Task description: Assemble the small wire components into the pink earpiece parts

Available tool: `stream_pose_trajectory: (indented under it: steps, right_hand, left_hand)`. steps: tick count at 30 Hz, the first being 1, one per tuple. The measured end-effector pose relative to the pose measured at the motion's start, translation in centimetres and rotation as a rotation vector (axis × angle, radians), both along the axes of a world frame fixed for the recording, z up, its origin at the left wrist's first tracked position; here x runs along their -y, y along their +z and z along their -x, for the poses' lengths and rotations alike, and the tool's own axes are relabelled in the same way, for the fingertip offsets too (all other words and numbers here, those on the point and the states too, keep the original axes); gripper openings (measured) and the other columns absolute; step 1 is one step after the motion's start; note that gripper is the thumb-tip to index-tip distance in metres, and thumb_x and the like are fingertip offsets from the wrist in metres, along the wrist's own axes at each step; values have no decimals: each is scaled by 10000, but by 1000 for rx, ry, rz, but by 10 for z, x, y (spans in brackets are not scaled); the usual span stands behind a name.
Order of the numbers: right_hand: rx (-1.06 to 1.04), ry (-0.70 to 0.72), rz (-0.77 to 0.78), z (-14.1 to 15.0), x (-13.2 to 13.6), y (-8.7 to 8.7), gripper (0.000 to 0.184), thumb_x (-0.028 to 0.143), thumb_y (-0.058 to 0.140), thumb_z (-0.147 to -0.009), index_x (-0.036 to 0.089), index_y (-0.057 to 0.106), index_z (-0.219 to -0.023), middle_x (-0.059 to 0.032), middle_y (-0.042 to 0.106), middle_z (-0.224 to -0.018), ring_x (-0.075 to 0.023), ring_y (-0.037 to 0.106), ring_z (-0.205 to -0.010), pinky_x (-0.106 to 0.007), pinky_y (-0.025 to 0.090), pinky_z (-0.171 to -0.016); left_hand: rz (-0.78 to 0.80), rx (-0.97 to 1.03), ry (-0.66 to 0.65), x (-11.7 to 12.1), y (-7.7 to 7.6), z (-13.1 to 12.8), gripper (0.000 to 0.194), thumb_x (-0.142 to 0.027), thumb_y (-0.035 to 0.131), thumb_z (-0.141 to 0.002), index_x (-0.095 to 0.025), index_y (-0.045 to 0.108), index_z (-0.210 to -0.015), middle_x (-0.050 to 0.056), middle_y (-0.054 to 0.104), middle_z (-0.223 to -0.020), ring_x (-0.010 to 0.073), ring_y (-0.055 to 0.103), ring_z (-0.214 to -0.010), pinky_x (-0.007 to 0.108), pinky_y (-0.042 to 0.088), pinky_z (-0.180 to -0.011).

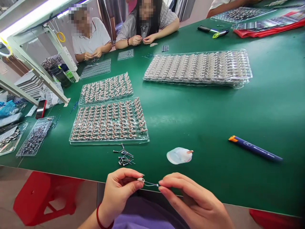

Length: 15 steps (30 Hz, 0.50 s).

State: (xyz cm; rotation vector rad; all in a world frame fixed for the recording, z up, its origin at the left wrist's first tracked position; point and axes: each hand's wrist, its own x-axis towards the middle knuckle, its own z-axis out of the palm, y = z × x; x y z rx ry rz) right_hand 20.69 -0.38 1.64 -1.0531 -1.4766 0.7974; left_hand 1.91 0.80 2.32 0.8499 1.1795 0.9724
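A small pale shell held between two hands, wires drawn out toward the right

The shell (141,180) sits just over the near edge of the green table (202,111), its long axis running nearly left to right, its dark opening facing the right hand (193,197); the left hand (121,187) pinches it between thumb and forefinger; thin wires (150,184) stretch almost level from it to the right hand, whose thumb and forefinger close narrowly on their far end; just past the left hand lies a loose pile of wired parts (125,157); past the right, a white rounded piece (178,156) with a pinkish nub; farther right, a blue stick (256,149), its orange end pointing up and left; beyond the pile, a clear tray (109,142) bears rows of similar shells; two people sit across the table, hands busy with small parts.
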Motion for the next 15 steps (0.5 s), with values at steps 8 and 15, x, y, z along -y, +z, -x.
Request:
stream_pose_trajectory:
  steps: [8, 15]
  right_hand:
    - [13, 47, 77, -2, 2, -2, 76, 185, 661, -849, 234, 669, -791, 5, 679, -691, -122, 644, -583, -169, 533, -553]
    - [48, 62, 154, -5, 5, -7, 90, 233, 643, -870, 227, 675, -786, -15, 686, -700, -143, 652, -611, -197, 538, -572]
  left_hand:
    - [-202, -106, -12, 1, -1, 1, 118, -180, 841, -658, -251, 803, -745, 45, 763, -819, 152, 701, -766, 208, 565, -694]
    - [-214, -86, -27, 2, -2, 2, 130, -178, 842, -663, -265, 804, -751, 42, 760, -839, 145, 701, -763, 196, 570, -679]
